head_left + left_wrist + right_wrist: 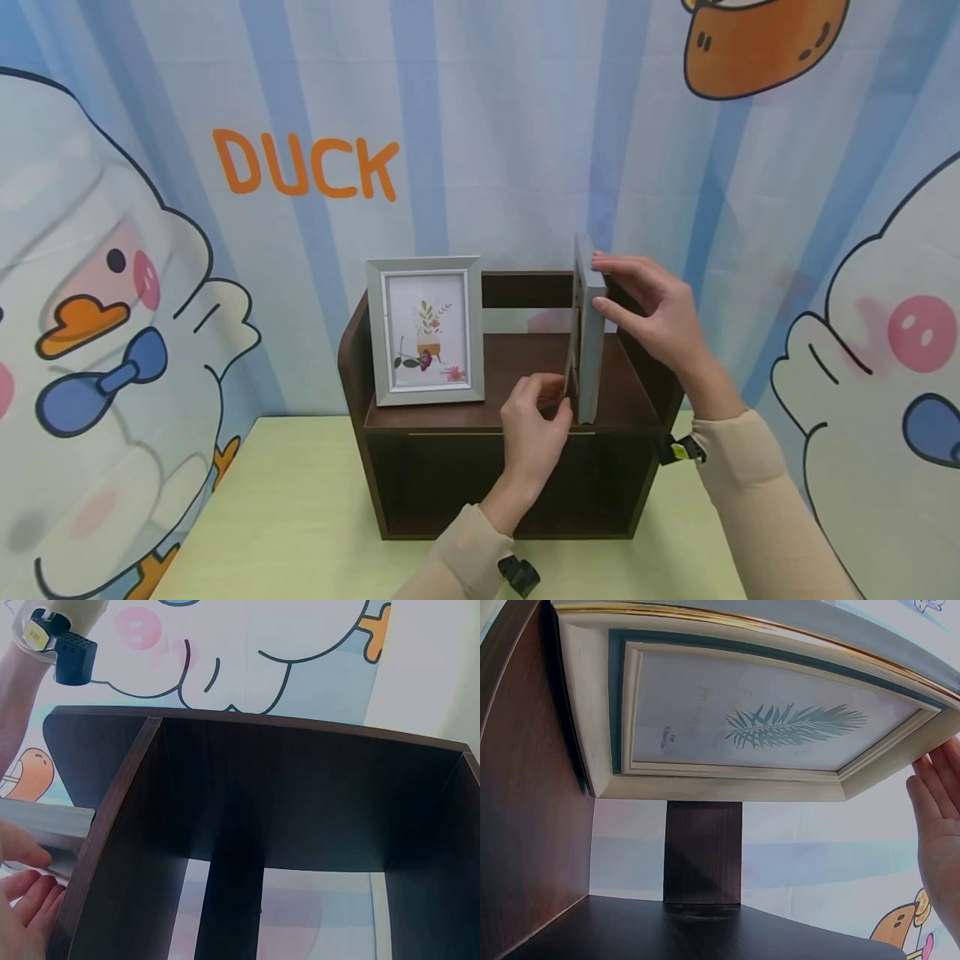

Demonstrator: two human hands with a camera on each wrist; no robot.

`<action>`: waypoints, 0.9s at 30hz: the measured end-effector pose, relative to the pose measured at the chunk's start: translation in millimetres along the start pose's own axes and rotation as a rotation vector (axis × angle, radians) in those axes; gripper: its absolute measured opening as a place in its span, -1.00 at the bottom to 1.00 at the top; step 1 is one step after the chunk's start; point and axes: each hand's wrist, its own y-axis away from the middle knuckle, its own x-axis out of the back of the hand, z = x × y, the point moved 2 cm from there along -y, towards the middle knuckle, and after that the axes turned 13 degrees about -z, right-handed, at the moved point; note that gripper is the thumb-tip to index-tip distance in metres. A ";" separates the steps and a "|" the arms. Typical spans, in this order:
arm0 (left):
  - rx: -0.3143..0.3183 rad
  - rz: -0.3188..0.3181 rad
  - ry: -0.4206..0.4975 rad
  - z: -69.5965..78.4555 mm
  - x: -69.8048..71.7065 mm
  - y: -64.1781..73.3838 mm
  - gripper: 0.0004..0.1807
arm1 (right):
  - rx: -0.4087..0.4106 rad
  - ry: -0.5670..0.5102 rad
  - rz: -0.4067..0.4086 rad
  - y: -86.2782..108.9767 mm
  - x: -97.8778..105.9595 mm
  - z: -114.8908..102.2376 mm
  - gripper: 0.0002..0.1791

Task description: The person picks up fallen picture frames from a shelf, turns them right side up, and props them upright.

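A grey-edged picture frame (591, 358) stands upright, seen nearly edge-on, at the right of the brown shelf's upper board. Its front, with a pale border and a green feather-like leaf print (795, 727), faces right. My right hand (652, 308) holds the upper part of it, thumb and fingertips at its edge. Low on the back side, my left hand (534, 421) pinches a thin brownish piece at the frame's back between thumb and fingers. In the left wrist view, the left fingers (34, 896) lie close under the frame's grey edge (45, 817).
The dark brown two-tier shelf (510, 421) stands on a pale green table (285, 500). A second, light grey picture frame (468, 333) with a plant print leans at the upper board's left. Behind hangs a striped blue duck-print curtain (495, 108). Each wrist wears a strapped black device.
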 end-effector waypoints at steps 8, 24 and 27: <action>-0.014 0.032 -0.020 -5.3 11.2 -2.8 -0.79 | 0.012 0.015 -0.020 -4.8 -3.4 0.3 -0.55; -0.035 0.082 -0.142 -15.0 33.5 -2.7 -0.83 | 0.043 0.058 -0.058 -13.8 -16.7 -3.3 -0.55; -0.033 0.093 -0.167 -17.3 37.9 -4.3 -0.85 | 0.040 0.070 -0.069 -16.6 -18.9 -5.6 -0.55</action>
